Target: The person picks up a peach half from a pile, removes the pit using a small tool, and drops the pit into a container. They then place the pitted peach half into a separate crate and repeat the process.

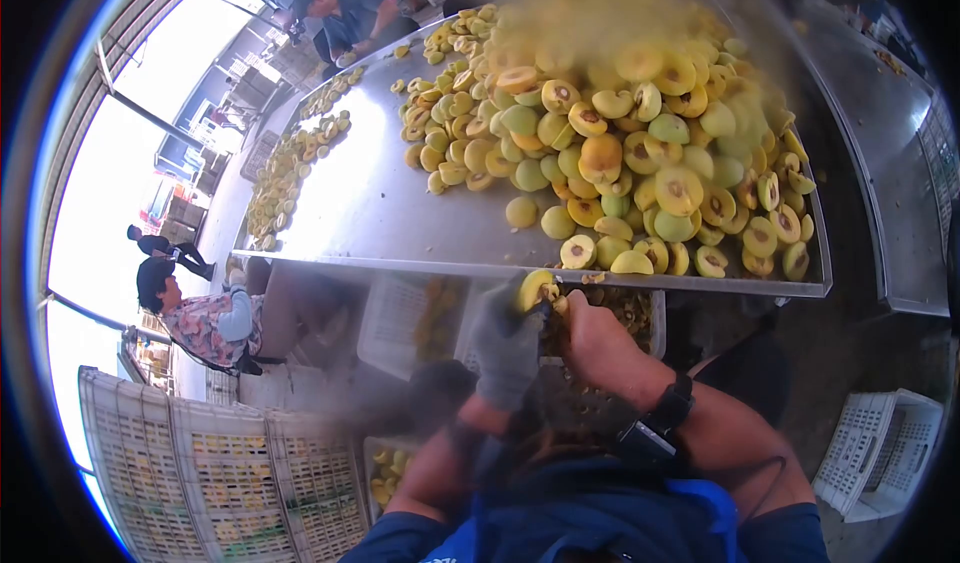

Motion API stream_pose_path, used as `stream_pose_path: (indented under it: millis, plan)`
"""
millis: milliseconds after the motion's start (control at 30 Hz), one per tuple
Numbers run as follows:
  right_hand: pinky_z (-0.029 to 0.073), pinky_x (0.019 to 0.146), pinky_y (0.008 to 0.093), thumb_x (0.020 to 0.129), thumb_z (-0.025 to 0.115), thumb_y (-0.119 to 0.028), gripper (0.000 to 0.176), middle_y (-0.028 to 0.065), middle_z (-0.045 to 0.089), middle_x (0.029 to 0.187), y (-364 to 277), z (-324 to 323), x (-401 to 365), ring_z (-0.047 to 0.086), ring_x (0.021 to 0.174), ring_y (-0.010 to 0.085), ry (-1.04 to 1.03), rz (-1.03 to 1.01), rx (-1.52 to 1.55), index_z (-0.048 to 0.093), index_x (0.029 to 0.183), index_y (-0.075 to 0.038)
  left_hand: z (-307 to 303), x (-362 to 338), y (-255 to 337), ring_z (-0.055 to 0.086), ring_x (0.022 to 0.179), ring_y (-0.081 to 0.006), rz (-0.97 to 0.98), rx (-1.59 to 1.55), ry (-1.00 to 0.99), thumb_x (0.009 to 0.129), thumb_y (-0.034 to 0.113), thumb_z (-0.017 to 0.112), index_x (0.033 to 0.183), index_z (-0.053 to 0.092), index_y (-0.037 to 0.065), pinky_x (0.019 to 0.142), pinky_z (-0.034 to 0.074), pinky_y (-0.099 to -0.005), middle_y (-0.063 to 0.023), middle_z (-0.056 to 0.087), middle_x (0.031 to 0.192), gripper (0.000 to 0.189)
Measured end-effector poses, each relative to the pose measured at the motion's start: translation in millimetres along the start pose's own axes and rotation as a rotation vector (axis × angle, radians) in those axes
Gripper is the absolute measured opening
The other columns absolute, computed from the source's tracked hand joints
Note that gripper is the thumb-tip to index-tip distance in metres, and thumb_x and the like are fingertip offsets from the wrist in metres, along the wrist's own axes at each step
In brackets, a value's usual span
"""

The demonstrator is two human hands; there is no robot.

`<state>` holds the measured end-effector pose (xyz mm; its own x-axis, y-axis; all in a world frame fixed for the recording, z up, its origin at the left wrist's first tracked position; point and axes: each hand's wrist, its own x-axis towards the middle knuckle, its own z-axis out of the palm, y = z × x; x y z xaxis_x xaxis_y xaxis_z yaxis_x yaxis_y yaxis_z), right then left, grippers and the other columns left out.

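Observation:
My left hand (508, 341), in a grey glove, is closed around a cut yellow fruit half (538, 288) just past the table's near edge. My bare right hand (598, 335) is closed right beside that fruit; whatever is between its fingers is too small to make out. A large heap of halved yellow-green fruit (600, 153), some halves showing brown centres, lies on the metal table (400, 228) in front of me. Below my hands, a crate (655, 328) holds dark and yellowish bits.
Stacked crates (225, 473) stand at the lower left, and an empty white crate (880, 453) at the lower right. A person in a floral top (205, 323) sits at the left. Another person (355, 18) works behind the table. A second metal table (880, 153) is at the right.

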<state>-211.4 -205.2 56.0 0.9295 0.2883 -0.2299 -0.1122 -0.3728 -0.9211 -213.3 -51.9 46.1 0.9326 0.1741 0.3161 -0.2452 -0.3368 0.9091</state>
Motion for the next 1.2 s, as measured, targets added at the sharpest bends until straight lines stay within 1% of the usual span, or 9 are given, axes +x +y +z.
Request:
stream_pose_path:
  millis: [300,433,600,633,767,833,900,1067,1200]
  plan:
    - [0.050,0.082,0.0554,0.093,0.056,-0.011,0.021,0.0345,0.066,0.094,24,19,11,0.062,0.097,0.0541,-0.021,-0.248,0.170,0.049,0.106,0.004,-12,1,3,0.065,0.106,-0.0181,0.069,0.141,-0.068,0.088,-0.002,0.073,0.125,0.062,-0.002,0.095,0.053,-0.0324,-0.0114,0.067,0.117,0.038]
    - [0.051,0.081,0.0553,0.092,0.057,-0.011,0.023,0.0340,0.066,0.092,10,13,2,0.062,0.094,0.0539,-0.033,-0.118,0.007,0.049,0.107,0.004,-16,-2,1,0.066,0.107,-0.0194,0.103,0.131,-0.114,0.091,-0.003,0.071,0.130,0.059,-0.002,0.094,0.054,-0.0323,-0.0135,0.066,0.119,0.040]
    - [0.049,0.080,0.0567,0.092,0.058,-0.013,0.024,0.0350,0.065,0.091,6,13,-3,0.061,0.091,0.0552,-0.022,-0.090,-0.115,0.049,0.108,0.002,-20,7,6,0.066,0.105,-0.0208,-0.238,-0.375,-0.136,0.099,0.006,0.064,0.131,0.060,-0.001,0.090,0.055,-0.0323,-0.0135,0.066,0.117,0.033]
    - [0.049,0.079,0.0561,0.092,0.059,-0.013,0.024,0.0324,0.066,0.088,5,14,-4,0.062,0.089,0.0532,-0.027,-0.115,-0.118,0.049,0.108,0.002,-20,8,9,0.066,0.104,-0.0209,-0.367,-0.529,-0.119,0.101,0.009,0.062,0.130,0.060,-0.001,0.089,0.055,-0.0323,-0.0132,0.066,0.116,0.031]
    - [0.051,0.068,0.0487,0.094,0.062,-0.013,0.022,0.0168,0.066,0.077,9,17,-4,0.066,0.073,0.0365,-0.134,-0.275,0.151,0.053,0.108,0.002,-22,16,-44,0.066,0.095,-0.0188,0.246,0.493,-0.070,0.104,0.015,0.056,0.125,0.063,-0.002,0.080,0.056,-0.0318,-0.0115,0.066,0.106,0.027]
    - [0.050,0.060,0.0418,0.095,0.062,-0.012,0.019,0.0080,0.064,0.073,8,13,-3,0.063,0.065,0.0244,-0.291,-0.218,0.379,0.057,0.108,0.001,-20,20,-56,0.066,0.089,-0.0170,0.599,0.588,0.017,0.105,0.016,0.056,0.121,0.064,-0.002,0.074,0.056,-0.0316,-0.0106,0.066,0.101,0.026]
    - [0.047,0.052,0.0341,0.096,0.061,-0.010,0.016,0.0006,0.059,0.072,7,4,-5,0.057,0.058,0.0129,-0.506,0.011,0.550,0.060,0.108,0.000,-16,17,-49,0.066,0.083,-0.0184,0.525,0.361,-0.060,0.100,0.008,0.057,0.117,0.065,-0.002,0.071,0.056,-0.0317,-0.0107,0.067,0.095,0.021]
    - [0.044,0.047,0.0305,0.095,0.058,-0.008,0.016,0.0008,0.058,0.069,5,6,-10,0.052,0.052,0.0109,-0.432,-0.100,0.509,0.061,0.109,-0.001,-8,12,-28,0.067,0.075,-0.0193,0.068,-0.084,-0.173,0.094,0.000,0.055,0.108,0.067,-0.003,0.067,0.055,-0.0309,-0.0106,0.068,0.085,0.019]
    - [0.043,0.047,0.0302,0.097,0.058,-0.010,0.011,0.0000,0.056,0.068,13,11,-11,0.051,0.052,0.0107,-0.418,-0.203,0.392,0.059,0.105,-0.001,-13,17,-18,0.067,0.076,-0.0157,0.287,0.148,-0.236,0.098,0.007,0.053,0.105,0.067,-0.003,0.066,0.054,-0.0291,-0.0085,0.069,0.086,0.019]
